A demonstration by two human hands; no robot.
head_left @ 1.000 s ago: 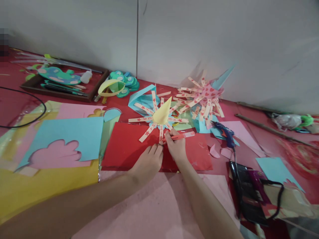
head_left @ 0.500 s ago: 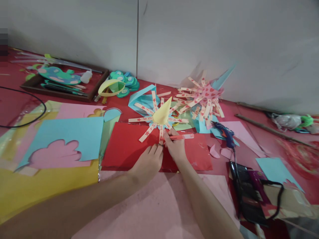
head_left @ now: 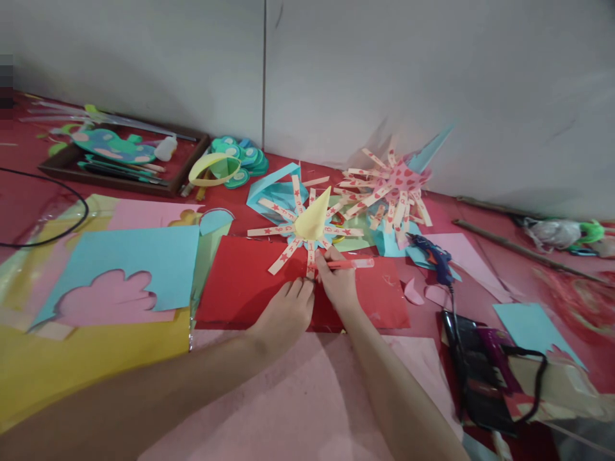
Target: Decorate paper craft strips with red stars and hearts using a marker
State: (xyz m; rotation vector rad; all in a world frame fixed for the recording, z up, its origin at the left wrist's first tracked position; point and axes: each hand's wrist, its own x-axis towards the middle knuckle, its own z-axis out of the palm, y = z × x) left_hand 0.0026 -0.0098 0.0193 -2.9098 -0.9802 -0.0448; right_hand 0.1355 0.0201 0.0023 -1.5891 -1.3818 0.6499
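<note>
My right hand point(head_left: 340, 285) is closed around a red pen point(head_left: 353, 263), its tip end at a cream paper strip point(head_left: 311, 255) marked with red letters and a star. My left hand point(head_left: 288, 307) lies just left of it, fingers together and pressed on the strip's near end; the fingertips are partly hidden. That strip belongs to a paper craft with a yellow cone point(head_left: 312, 221) in the middle, a blue base and several lettered strips spread outward. Beneath the strip and both hands lies a red sheet point(head_left: 240, 282).
A pink heart-patterned paper craft point(head_left: 403, 182) stands behind, by the wall. To the right are a blue glue gun point(head_left: 437, 259) and a black case point(head_left: 475, 371). Coloured sheets point(head_left: 158, 256) and a wooden tray point(head_left: 158, 186) of tools are on the left.
The red pen has shifted very slightly left and down at its rear end, with small movements of my right fingers. My left hand stays in place.
</note>
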